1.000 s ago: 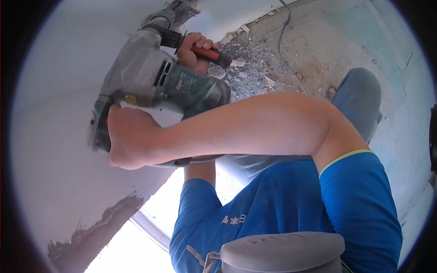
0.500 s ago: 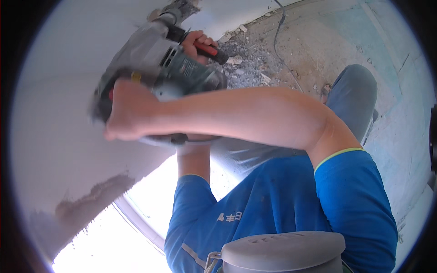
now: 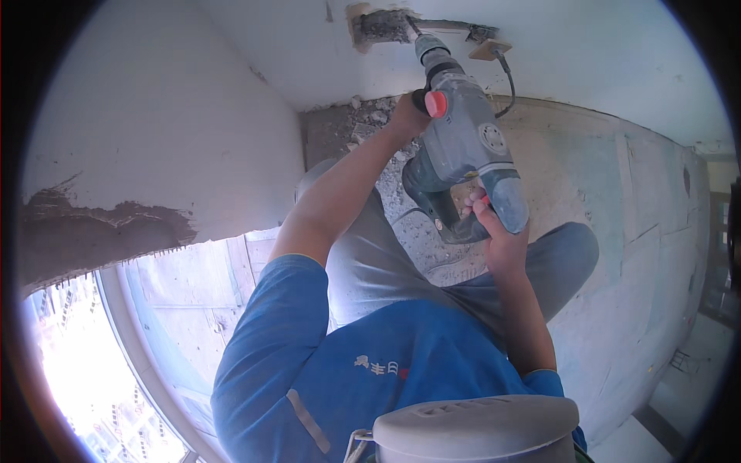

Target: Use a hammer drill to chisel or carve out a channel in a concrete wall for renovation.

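Note:
A grey-green rotary hammer (image 3: 463,139) slants up and away in front of me. Its bit (image 3: 413,28) meets the right part of a rough cavity (image 3: 380,28) chipped into the white wall. My left hand (image 3: 411,117) grips the side handle beside the red round knob, with its fingers partly hidden. Around the rear handle (image 3: 459,230) my right hand (image 3: 502,235) is closed, its thumb and fingers near the red trigger. Whether the trigger is pressed I cannot tell.
A narrow groove runs right from the cavity toward a socket plate (image 3: 489,51) with a plugged-in black cord (image 3: 509,85). Rubble (image 3: 369,119) lies along the wall's foot. At left stands a wall with a broken lower edge (image 3: 108,224). My bent knees (image 3: 567,251) flank the tool.
The hammer has swung from the left to the middle, and both hands have moved right with it. My right forearm no longer crosses my body. The view has turned, showing the cavity and socket.

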A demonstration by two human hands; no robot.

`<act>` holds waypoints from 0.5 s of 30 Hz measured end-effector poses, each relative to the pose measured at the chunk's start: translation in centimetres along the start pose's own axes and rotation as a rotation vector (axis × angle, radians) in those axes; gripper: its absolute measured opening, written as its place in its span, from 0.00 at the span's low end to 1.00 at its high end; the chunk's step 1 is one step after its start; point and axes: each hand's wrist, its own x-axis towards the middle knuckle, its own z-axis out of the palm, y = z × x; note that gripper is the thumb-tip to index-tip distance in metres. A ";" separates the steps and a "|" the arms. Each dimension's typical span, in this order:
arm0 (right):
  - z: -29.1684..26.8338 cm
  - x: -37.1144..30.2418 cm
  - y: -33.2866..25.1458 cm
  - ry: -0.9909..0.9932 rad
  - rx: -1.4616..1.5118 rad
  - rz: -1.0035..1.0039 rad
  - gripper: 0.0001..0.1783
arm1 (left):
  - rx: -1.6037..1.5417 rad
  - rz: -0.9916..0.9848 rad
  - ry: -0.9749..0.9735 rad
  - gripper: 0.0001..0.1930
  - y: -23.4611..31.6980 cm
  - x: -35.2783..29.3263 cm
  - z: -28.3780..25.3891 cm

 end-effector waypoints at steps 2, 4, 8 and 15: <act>-0.4 0.4 0.0 0.007 -0.057 -0.004 0.13 | 0.178 0.159 0.009 0.16 -0.6 0.6 -0.4; -0.9 1.0 0.5 -0.002 -0.062 0.010 0.12 | 0.008 0.070 0.006 0.15 -0.1 0.9 0.1; 0.5 3.0 2.5 0.055 0.012 0.048 0.08 | -0.473 -0.147 0.030 0.15 -5.4 4.0 0.6; 0.1 4.1 5.1 0.006 -0.036 -0.030 0.10 | -0.631 -0.155 -0.113 0.16 -5.9 4.3 -0.6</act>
